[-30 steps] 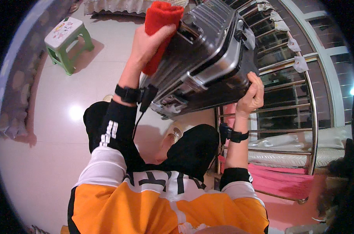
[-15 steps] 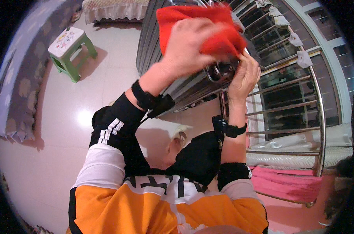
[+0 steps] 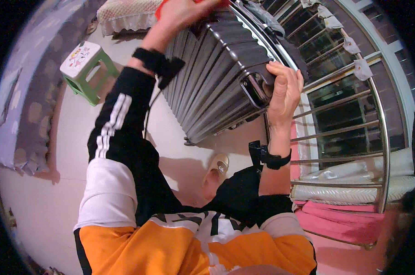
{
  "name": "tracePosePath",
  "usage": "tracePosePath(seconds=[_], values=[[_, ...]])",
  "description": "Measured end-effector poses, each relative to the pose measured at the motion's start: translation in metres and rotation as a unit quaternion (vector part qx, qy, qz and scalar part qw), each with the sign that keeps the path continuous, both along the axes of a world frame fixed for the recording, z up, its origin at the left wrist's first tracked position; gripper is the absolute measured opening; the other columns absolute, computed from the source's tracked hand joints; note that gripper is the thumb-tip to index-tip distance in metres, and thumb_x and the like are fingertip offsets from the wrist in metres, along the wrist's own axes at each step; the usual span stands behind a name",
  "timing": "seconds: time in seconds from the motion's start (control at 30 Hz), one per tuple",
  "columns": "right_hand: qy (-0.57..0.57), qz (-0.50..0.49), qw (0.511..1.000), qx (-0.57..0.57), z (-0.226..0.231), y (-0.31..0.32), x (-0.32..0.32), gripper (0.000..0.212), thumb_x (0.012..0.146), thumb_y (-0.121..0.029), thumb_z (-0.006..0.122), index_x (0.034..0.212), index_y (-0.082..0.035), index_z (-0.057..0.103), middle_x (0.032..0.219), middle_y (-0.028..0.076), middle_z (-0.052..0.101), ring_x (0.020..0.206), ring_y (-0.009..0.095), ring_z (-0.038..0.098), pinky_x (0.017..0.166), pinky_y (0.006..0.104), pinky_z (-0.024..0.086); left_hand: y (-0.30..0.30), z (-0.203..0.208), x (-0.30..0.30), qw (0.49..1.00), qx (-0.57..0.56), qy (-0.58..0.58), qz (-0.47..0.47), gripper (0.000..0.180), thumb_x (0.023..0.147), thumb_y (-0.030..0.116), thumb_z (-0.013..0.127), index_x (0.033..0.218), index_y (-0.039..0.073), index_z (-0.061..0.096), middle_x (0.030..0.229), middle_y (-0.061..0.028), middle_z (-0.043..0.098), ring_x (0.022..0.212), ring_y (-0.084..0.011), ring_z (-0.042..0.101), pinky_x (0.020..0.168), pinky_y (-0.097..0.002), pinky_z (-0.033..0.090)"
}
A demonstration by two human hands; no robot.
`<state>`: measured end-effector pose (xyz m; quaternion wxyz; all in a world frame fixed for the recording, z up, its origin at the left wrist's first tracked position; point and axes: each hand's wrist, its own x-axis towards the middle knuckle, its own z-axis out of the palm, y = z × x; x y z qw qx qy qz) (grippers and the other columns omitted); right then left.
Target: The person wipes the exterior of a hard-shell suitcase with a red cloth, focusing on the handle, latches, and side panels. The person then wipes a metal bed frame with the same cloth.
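Note:
A grey ribbed suitcase (image 3: 198,87) with a chrome-trimmed top edge stands in front of me. My left hand (image 3: 182,16) reaches to its far end at the picture's top edge. Bits of a red cloth (image 3: 160,10) show around that hand, which presses on it; fingertips and most of the cloth are cut off or hidden. My right hand (image 3: 285,89) is closed over the suitcase's near right corner, thumb and fingers bent, beside a shiny black handle (image 3: 255,89). Black bands circle both my wrists.
A green stool (image 3: 86,68) with a white top stands at the left, near a patterned drape (image 3: 26,105). Metal railings (image 3: 385,137) and a window run along the right. Pink towels (image 3: 340,222) hang low there. My foot in a beige shoe (image 3: 220,162) is below the suitcase.
My left hand has swept forward and left with the red cloth, uncovering the suitcase's top and handle. The right hand stays at the near corner, slightly lower.

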<state>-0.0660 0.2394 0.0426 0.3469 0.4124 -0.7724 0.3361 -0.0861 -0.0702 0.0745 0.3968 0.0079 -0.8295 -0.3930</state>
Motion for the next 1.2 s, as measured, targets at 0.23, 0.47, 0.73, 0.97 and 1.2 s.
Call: tracePosePath(seconds=[0.23,0.47,0.73,0.97,1.2], values=[[0.039,-0.019,0.992,-0.121,-0.016,-0.009,-0.003,0.043,0.106,-0.026,0.037,0.102,-0.001,0.072,0.101,0.014,0.074,0.097,0.031,0.068,0.105,0.0454,0.038,0.108,-0.038,0.056,0.958,-0.220,0.173,-0.068,0.057,0.083,0.063,0.074,0.111,0.014,0.077,0.108,-0.0083,0.074,0.109,-0.0287,0.066,0.106,-0.0524,0.040],[0.057,0.024,0.994,-0.085,-0.011,-0.006,-0.004,0.044,0.107,-0.027,0.036,0.097,-0.008,0.074,0.104,0.006,0.077,0.103,0.025,0.070,0.102,0.0398,0.040,0.062,-0.065,0.037,0.947,-0.185,0.260,-0.015,0.048,0.084,0.038,0.076,0.125,0.014,0.071,0.121,-0.0097,0.070,0.116,-0.0323,0.063,0.109,-0.0514,0.040],[0.069,0.026,0.994,-0.086,-0.011,-0.008,-0.004,0.046,0.108,-0.028,0.034,0.097,-0.010,0.075,0.103,0.004,0.077,0.103,0.023,0.071,0.100,0.0386,0.039,0.054,-0.099,0.015,0.923,0.334,0.166,-0.097,0.041,0.105,0.032,0.062,0.136,0.006,0.059,0.122,-0.0048,0.064,0.103,-0.0133,0.058,0.093,-0.0295,0.047],[0.067,0.024,0.994,-0.084,-0.011,-0.005,-0.006,0.048,0.108,-0.029,0.033,0.097,-0.009,0.075,0.103,0.006,0.078,0.103,0.024,0.071,0.101,0.0383,0.038,0.119,-0.122,0.060,0.968,-0.042,0.247,-0.026,0.077,0.085,0.028,0.072,0.151,0.001,0.045,0.159,-0.0246,0.039,0.148,-0.0446,0.036,0.123,-0.0525,0.024],[0.063,0.016,0.994,-0.086,-0.012,-0.006,-0.006,0.049,0.109,-0.031,0.032,0.098,-0.010,0.076,0.104,0.005,0.078,0.103,0.023,0.071,0.102,0.0384,0.037,0.054,-0.148,0.023,0.981,0.005,0.188,-0.055,0.057,0.095,0.041,0.065,0.141,0.009,0.055,0.144,-0.0176,0.055,0.130,-0.0367,0.052,0.112,-0.0500,0.036]])
